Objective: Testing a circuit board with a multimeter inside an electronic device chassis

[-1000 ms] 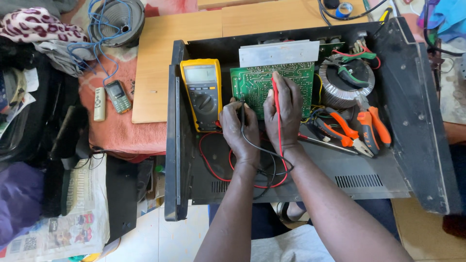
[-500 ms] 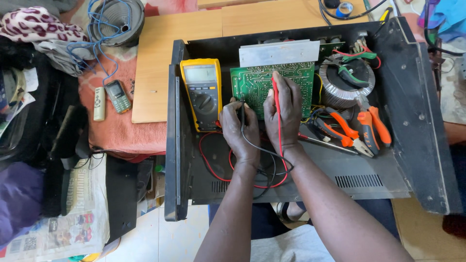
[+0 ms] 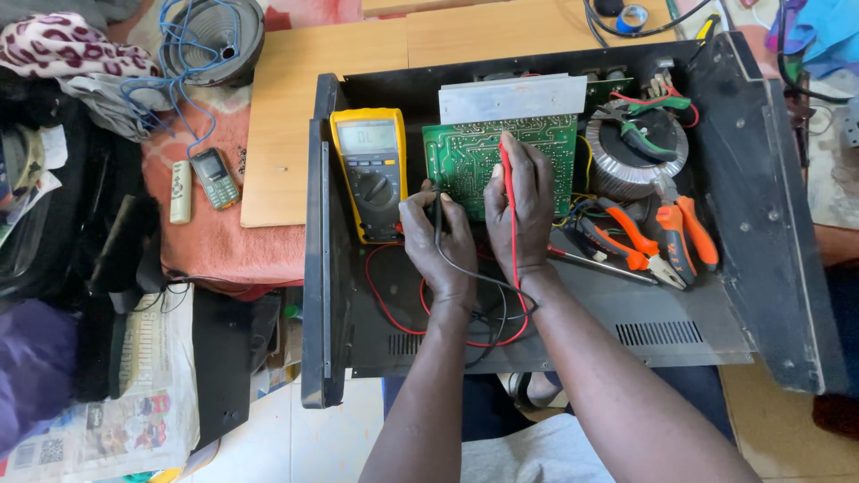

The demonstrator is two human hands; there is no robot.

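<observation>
Inside the open black chassis (image 3: 761, 224), free room is scarce around the green circuit board (image 3: 465, 156). Just left of the board the yellow multimeter (image 3: 369, 174) blocks the way; above the board a grey metal heat sink (image 3: 510, 97) closes it off. Right of the board sit the round transformer (image 3: 635, 152) and the orange-handled pliers (image 3: 667, 233), crowding that side. Below the board, red and black test leads (image 3: 403, 313) loop over the chassis floor, and both forearms cross there. The clearest passage lies below and right of the board, over the bare vented panel (image 3: 662, 317).
</observation>
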